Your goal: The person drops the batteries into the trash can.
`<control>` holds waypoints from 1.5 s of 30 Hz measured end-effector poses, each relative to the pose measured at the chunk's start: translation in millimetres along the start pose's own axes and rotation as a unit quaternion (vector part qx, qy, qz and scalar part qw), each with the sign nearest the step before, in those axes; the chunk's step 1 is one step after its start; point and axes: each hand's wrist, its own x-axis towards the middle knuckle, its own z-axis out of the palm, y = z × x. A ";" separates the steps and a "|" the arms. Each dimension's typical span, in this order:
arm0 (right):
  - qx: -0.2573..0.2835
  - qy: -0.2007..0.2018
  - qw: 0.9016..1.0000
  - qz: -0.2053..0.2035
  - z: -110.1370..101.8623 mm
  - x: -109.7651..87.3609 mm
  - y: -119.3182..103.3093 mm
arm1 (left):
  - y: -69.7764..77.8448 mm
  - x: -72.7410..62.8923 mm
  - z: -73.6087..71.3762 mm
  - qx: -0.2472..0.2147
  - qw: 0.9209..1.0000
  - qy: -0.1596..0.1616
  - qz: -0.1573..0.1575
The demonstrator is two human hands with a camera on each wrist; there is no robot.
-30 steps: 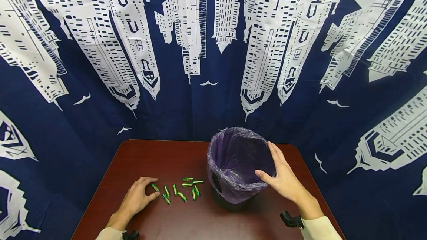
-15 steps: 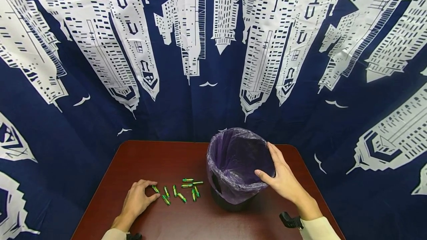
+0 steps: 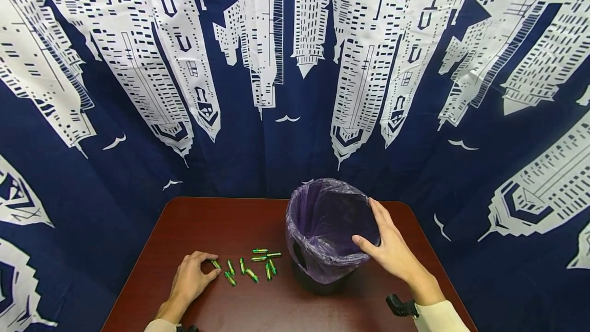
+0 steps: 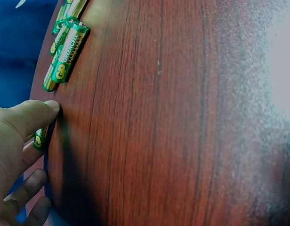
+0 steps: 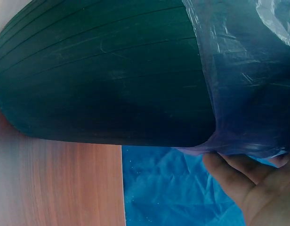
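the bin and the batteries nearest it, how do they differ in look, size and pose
The bin is dark, with a purple liner; the batteries are green and gold. The bin is far larger than the batteries. The bin stands upright; the batteries lie flat. Both are on the table.

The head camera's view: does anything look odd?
Yes: on the navy and white fabric curtain, the printed skyscrapers hang upside down, tapering downward. Small green and gold cylindrical batteries lie scattered at mixed angles.
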 end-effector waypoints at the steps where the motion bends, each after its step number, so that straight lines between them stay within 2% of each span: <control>1: 0.000 0.000 1.000 0.000 0.4 0.1 0.1 | -0.5 -0.3 0.0 -0.003 1.000 -0.001 -0.002; 6: 0.000 0.001 1.000 0.002 3.1 -0.6 1.2 | -2.2 -2.3 -1.8 -0.014 1.000 -0.005 -0.014; 10: 0.000 0.003 1.000 0.001 4.5 -1.9 2.0 | -0.1 -3.7 -4.1 -0.018 1.000 0.000 -0.013; 15: 0.002 0.003 1.000 0.005 4.1 -4.5 2.1 | 8.5 -2.4 -9.3 -0.034 0.999 0.010 0.009; 19: 0.000 0.000 1.000 0.007 1.5 -4.9 1.2 | 19.8 1.6 -14.4 -0.049 0.998 0.031 0.029; 26: -0.008 -0.005 1.000 0.010 -1.9 -6.0 1.3 | 49.8 13.9 -27.6 -0.060 0.991 0.079 0.087; 34: -0.008 -0.004 1.000 0.008 -0.1 -1.6 -0.2 | 91.5 24.3 -46.6 -0.067 0.974 0.136 0.171; 45: -0.001 0.002 1.000 0.005 2.9 -1.3 0.4 | 144.9 37.9 -68.1 -0.117 0.954 0.141 0.237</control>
